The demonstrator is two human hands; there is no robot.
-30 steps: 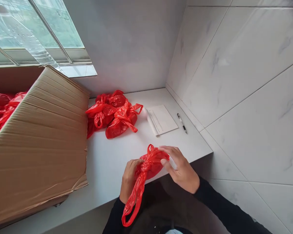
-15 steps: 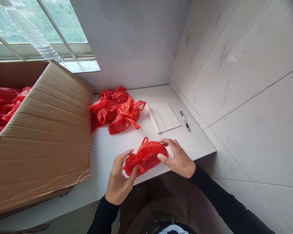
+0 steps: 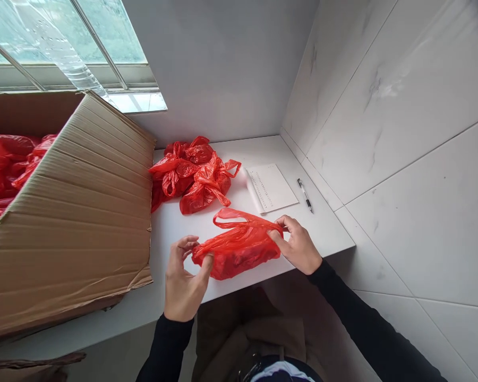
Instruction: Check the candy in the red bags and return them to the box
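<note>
A red plastic bag [image 3: 239, 252] lies stretched lengthwise near the table's front edge, with dark contents showing faintly through it. One looped handle rises at its back. My right hand [image 3: 297, 245] pinches the bag's right end between thumb and fingers. At the opposite end, my left hand [image 3: 186, 281] curves around the bag with thumb and fingers spread apart, touching or nearly touching the plastic. What the bag contains cannot be made out.
Several knotted red bags [image 3: 201, 178] are heaped at the back of the white table [image 3: 318, 233]. A notepad [image 3: 276, 188] and a pen [image 3: 305, 195] lie to their right. On the left stands a large cardboard box [image 3: 79, 212] with more red bags inside. Tiled wall borders the right.
The bag has been pulled out longer and flatter, and its handle loop has opened up. My hands have moved farther apart, and my right hand now pinches the bag's end.
</note>
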